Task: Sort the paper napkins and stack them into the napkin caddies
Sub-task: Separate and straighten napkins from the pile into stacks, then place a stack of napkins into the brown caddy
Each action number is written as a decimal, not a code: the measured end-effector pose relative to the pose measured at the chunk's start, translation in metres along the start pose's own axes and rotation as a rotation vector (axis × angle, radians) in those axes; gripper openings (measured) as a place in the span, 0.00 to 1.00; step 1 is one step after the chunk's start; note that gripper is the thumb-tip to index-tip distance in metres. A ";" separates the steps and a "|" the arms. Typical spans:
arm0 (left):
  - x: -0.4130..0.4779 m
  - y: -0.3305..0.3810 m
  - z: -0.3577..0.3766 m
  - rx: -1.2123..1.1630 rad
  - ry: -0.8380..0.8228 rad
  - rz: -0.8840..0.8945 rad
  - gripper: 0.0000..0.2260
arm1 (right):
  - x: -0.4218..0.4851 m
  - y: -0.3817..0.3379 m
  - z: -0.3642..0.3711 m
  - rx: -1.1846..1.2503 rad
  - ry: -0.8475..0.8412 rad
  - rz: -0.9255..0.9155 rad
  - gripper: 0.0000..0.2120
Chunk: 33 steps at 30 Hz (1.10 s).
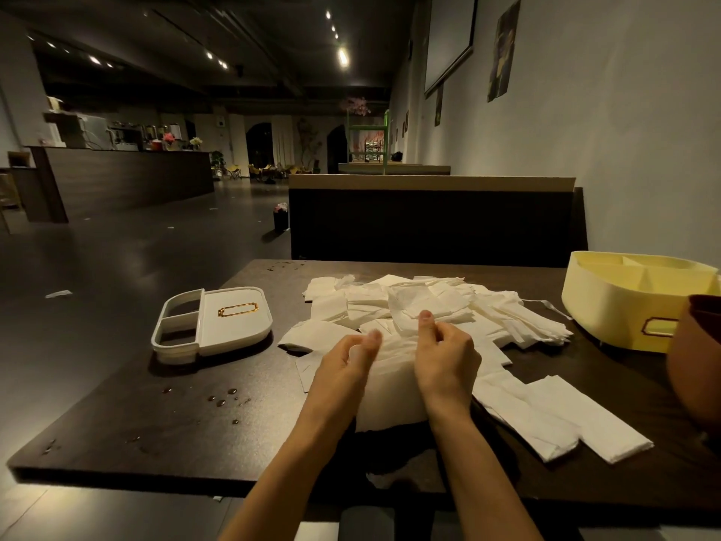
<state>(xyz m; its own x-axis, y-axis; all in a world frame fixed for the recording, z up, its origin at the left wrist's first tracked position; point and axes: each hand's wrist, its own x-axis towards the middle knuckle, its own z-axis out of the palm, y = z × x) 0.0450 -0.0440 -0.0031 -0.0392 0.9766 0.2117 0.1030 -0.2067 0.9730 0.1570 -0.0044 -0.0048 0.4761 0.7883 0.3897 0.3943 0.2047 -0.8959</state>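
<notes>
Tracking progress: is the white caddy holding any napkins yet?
Partly empty: the white caddy shows two bare open compartments; its lid hides the rest.

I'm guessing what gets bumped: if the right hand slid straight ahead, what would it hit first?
Probably the napkin pile just beyond the right hand, which grips a napkin stack; depth is unclear.

Both arms are uncovered along all that shows: the slim bare left forearm (pixel 296 454) and bare right forearm (pixel 476 462) carry no sleeve from wrist to picture edge. The bare left hand (pixel 347 365) and bare right hand (pixel 448 357) have slender fingers. The right thumb's nail (pixel 425 315) is short and rounded, while the left thumb's tip is blurred. The dark rounded shape (pixel 363 521) low between the forearms may be clothing, though the dim light leaves that unclear.
</notes>
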 end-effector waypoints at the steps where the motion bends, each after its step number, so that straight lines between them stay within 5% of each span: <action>1: -0.002 -0.001 -0.003 0.021 -0.084 0.003 0.09 | 0.001 0.001 0.001 -0.004 0.004 -0.003 0.20; 4: -0.001 -0.014 -0.010 0.064 -0.181 0.042 0.27 | 0.000 0.000 0.003 0.003 0.003 -0.009 0.21; 7: 0.002 -0.018 -0.013 0.072 -0.124 0.097 0.20 | 0.001 -0.002 -0.005 -0.008 -0.084 -0.013 0.21; 10: 0.007 -0.018 -0.016 0.044 -0.137 0.098 0.18 | 0.010 0.007 -0.021 0.018 -0.371 0.038 0.19; 13: 0.011 -0.018 -0.019 0.046 -0.165 0.091 0.20 | 0.016 0.016 -0.043 0.111 -0.701 0.136 0.28; 15: 0.014 -0.020 -0.022 0.039 -0.191 0.075 0.22 | 0.019 0.021 -0.053 0.085 -0.786 0.108 0.25; 18: 0.017 -0.017 -0.025 0.009 -0.266 0.011 0.17 | 0.023 0.024 -0.059 0.008 -0.805 0.053 0.24; 24: 0.022 0.005 -0.025 -0.085 -0.359 -0.065 0.16 | 0.032 0.013 -0.077 0.271 -0.843 0.154 0.14; 33: 0.046 0.072 0.051 -0.162 -0.467 -0.134 0.06 | 0.085 -0.009 -0.144 0.386 -0.688 0.229 0.14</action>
<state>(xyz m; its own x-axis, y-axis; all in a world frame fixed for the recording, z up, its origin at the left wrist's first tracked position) 0.1015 -0.0111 0.0715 0.4107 0.9100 0.0563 -0.0295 -0.0485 0.9984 0.3071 -0.0222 0.0669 -0.1262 0.9885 0.0831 -0.0123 0.0822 -0.9965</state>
